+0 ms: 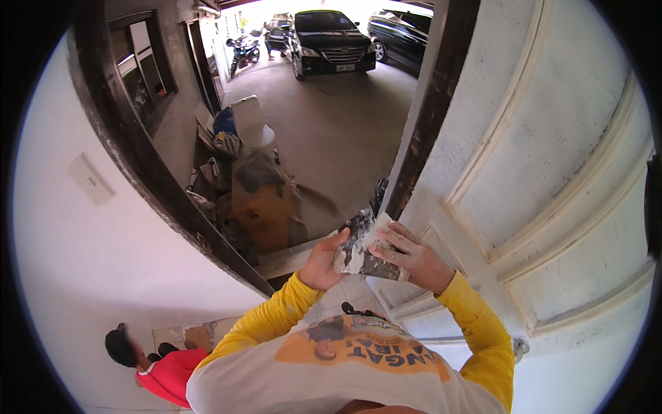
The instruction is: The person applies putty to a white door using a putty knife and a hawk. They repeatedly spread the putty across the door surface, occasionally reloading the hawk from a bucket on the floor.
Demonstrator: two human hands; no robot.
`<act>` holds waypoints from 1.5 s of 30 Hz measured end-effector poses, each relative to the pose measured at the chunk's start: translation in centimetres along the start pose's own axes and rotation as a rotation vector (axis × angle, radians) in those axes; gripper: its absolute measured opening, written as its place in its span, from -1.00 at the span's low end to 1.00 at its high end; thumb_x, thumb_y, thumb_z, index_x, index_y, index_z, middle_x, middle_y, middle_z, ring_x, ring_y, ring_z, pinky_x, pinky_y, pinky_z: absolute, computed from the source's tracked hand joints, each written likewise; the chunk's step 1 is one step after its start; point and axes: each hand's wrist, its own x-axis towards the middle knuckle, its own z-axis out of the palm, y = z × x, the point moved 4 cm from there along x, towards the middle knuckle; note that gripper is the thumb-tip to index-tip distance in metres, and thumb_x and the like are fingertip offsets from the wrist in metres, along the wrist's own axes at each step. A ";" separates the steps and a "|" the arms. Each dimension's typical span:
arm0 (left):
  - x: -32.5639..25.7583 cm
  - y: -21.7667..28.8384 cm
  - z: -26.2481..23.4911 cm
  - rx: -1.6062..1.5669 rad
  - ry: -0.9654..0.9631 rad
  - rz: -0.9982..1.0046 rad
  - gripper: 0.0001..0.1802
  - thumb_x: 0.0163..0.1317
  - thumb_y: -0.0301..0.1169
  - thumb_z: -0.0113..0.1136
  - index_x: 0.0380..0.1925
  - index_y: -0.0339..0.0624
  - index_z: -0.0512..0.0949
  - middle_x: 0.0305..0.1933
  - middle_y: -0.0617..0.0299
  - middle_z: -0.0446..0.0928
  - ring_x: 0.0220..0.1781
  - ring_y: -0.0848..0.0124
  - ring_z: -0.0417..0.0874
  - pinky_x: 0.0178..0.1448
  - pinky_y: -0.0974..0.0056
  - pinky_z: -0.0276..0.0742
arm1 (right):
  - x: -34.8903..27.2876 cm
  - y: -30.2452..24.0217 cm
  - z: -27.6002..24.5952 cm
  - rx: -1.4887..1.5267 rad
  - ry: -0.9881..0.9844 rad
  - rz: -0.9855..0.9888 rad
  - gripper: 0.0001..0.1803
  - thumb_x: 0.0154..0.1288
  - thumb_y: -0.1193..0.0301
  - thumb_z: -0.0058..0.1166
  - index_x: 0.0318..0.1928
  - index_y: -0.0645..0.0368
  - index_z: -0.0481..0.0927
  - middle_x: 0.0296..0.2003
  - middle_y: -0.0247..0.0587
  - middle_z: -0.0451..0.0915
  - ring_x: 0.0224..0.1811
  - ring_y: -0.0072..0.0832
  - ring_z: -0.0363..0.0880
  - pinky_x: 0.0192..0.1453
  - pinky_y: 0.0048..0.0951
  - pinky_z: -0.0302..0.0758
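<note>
My left hand [324, 260] grips the left edge of a dark, flat board [359, 226] smeared with white putty [356, 257], its thumb lying on top. My right hand [412, 257], dusted with white, is closed at the board's right side, fingers bent over a whitish piece [380, 229]. Whether that piece is a separate tool or part of the board I cannot tell. Below the right fingers a dark flat strip [386, 268] with a pale edge shows. Both hands are held in front of my chest, close together, in long yellow sleeves.
A white panelled door [545, 138] stands open at right. The dark door frame [155, 176] curves along the left. Beyond the doorway are a bucket [258, 136], piled boards [265, 210] and parked cars [331, 45]. A person in red [169, 376] is at lower left.
</note>
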 end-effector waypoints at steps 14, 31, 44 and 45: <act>-1.1 6.9 0.3 0.279 -0.136 0.664 -0.63 0.50 -0.24 -0.01 0.17 -0.18 0.45 0.15 0.18 0.56 0.18 0.33 0.59 0.28 0.20 0.48 | 1.1 3.8 -0.6 1.652 0.644 0.791 -0.66 0.40 0.55 -0.05 0.16 0.23 0.48 0.14 -0.10 0.55 0.18 -0.22 0.56 0.19 -0.15 0.60; -0.9 7.7 0.2 0.887 0.023 0.923 -0.44 0.41 -0.04 0.13 0.14 -0.31 0.41 0.04 0.27 0.53 0.08 0.47 0.53 0.18 0.38 0.43 | 2.5 1.5 -1.1 1.810 0.526 0.743 -0.72 0.36 0.46 0.01 0.04 0.24 0.57 -0.04 -0.12 0.66 0.00 -0.26 0.65 0.08 -0.22 0.63; -2.1 6.0 4.0 1.418 -0.302 1.266 -0.62 0.41 -0.44 0.04 0.21 -0.17 0.50 0.26 -0.03 0.51 0.38 -0.04 0.44 0.45 -0.11 0.24 | 4.9 0.7 -0.9 2.101 0.554 0.962 -0.70 0.36 0.48 -0.04 0.00 0.46 0.51 -0.11 0.09 0.65 -0.07 -0.11 0.68 -0.05 -0.39 0.72; -1.9 5.8 3.8 1.471 -0.350 1.282 -0.61 0.37 -0.51 0.04 0.20 -0.17 0.51 0.26 -0.03 0.52 0.38 -0.05 0.44 0.45 -0.12 0.24 | 5.1 0.4 -1.0 2.118 0.584 0.975 -0.69 0.37 0.48 -0.06 0.01 0.48 0.50 -0.12 0.11 0.65 -0.09 -0.11 0.69 -0.11 -0.44 0.75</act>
